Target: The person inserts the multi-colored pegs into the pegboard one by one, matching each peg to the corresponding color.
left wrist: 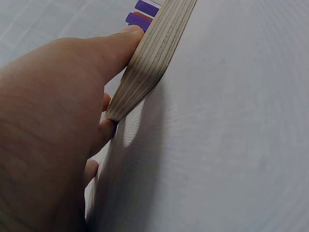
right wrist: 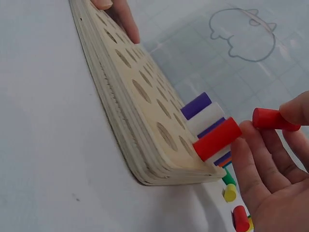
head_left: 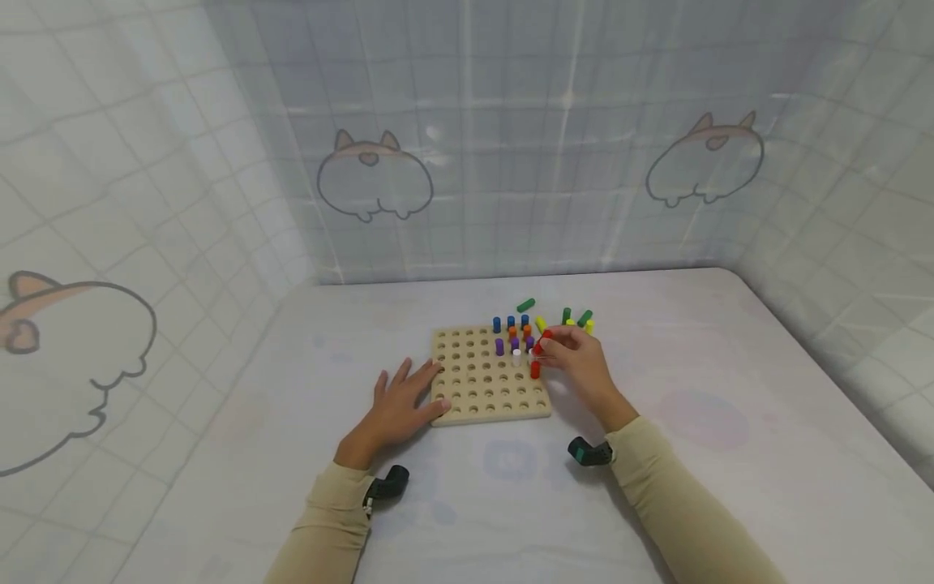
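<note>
A square wooden pegboard (head_left: 490, 419) with rows of round holes lies on the table. My left hand (head_left: 397, 410) rests on its near left corner, thumb on top and fingers spread along the left edge. Between thumb and fingertips, my right hand (head_left: 584, 369) pinches a red peg (right wrist: 270, 119) above the board's right side. Just below it another red peg (right wrist: 217, 138) stands in a hole. Farther back on the board are white pegs (head_left: 516, 358), purple pegs (head_left: 499, 347), orange pegs (head_left: 513, 332) and blue pegs (head_left: 497, 325). The right hand partly covers these rows.
Behind the board a green peg (head_left: 526, 306) lies on the white tabletop. Other loose pegs are scattered beyond the right hand, among them a green peg (head_left: 586, 317), a yellow peg (right wrist: 230, 193) and a red peg (right wrist: 240, 218). A tile-patterned curtain (head_left: 511, 227) surrounds the table.
</note>
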`<action>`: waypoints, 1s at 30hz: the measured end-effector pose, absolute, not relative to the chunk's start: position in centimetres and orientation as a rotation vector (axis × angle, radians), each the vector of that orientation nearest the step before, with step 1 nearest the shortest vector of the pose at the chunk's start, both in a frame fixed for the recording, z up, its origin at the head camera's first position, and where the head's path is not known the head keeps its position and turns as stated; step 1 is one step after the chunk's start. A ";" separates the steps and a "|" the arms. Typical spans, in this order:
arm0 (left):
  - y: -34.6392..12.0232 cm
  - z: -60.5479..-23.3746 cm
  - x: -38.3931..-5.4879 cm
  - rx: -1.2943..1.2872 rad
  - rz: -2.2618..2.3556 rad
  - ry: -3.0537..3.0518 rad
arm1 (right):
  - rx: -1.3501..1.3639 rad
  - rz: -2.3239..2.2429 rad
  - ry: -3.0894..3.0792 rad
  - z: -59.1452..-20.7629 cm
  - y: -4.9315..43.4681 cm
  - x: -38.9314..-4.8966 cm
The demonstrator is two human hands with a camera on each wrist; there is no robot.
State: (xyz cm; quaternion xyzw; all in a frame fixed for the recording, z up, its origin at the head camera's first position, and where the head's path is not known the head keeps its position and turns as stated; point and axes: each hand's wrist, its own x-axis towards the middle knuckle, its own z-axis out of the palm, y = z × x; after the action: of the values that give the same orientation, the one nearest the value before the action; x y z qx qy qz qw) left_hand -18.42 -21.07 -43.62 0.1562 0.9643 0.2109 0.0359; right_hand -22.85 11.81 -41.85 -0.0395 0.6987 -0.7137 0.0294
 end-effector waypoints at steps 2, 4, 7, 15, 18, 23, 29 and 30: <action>-21.0 -43.7 -18.5 0.480 0.648 2.957 | -0.121 -2.190 2.183 -41.9 11.8 -22.9; -20.9 -43.8 -18.5 0.480 0.653 2.958 | -0.121 -2.188 2.207 -42.0 11.8 -22.9; -20.8 -43.9 -18.5 0.467 0.645 2.956 | -0.127 -2.197 2.237 -42.4 11.6 -23.0; -21.0 -43.4 -18.3 0.457 0.635 2.966 | -0.232 -2.123 2.327 -42.2 10.9 -22.7; -21.1 -43.6 -18.3 0.454 0.630 2.973 | -0.293 -2.085 2.383 -42.4 10.6 -22.8; -21.1 -43.9 -18.5 0.455 0.625 2.966 | -0.309 -1.958 2.526 -42.5 10.0 -22.7; -21.0 -43.8 -18.6 0.451 0.627 2.961 | -0.350 -1.841 2.652 -42.9 10.0 -22.7; -21.0 -43.8 -18.7 0.450 0.626 2.960 | -0.360 -1.835 2.657 -43.0 10.1 -22.7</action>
State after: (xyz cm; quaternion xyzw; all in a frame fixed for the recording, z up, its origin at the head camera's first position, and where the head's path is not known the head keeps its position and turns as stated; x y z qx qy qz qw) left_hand -18.68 -20.98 -43.83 0.1470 0.9669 0.2046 0.0414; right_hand -22.72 10.06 -43.03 -0.1106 0.8166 -0.5640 -0.0538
